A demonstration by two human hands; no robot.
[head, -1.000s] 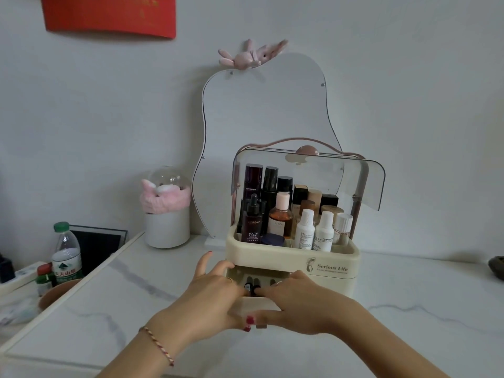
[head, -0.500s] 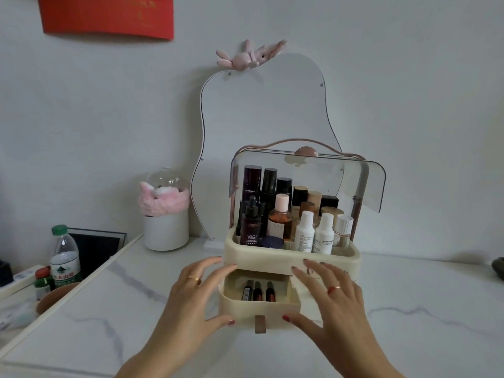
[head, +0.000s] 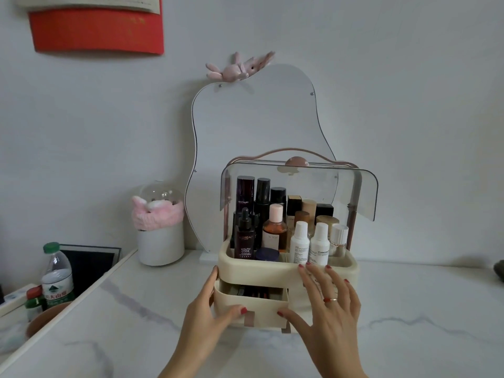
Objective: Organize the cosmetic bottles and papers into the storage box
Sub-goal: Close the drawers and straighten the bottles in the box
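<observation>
A cream storage box [head: 253, 271] stands on the marble counter with its clear lid [head: 362, 192] swung up. Several cosmetic bottles [head: 274, 230] stand upright in its top tray. The left drawer [head: 261, 306] sticks out a little, with dark tubes just visible inside. My left hand [head: 210, 320] rests against the drawer's left side, thumb on its front. My right hand [head: 330, 304] lies spread on the box front to the right of the drawer, thumb touching the drawer front. No papers are in view.
A wavy mirror [head: 256, 126] leans on the wall behind the box. A white container with a pink headband [head: 159, 236] stands to the left. A water bottle [head: 57, 276] sits lower left beyond the counter edge [head: 90, 290].
The drawer has slid most of the way back into the box. Both hands moved forward with it, and the right hand now spreads on the box front.
</observation>
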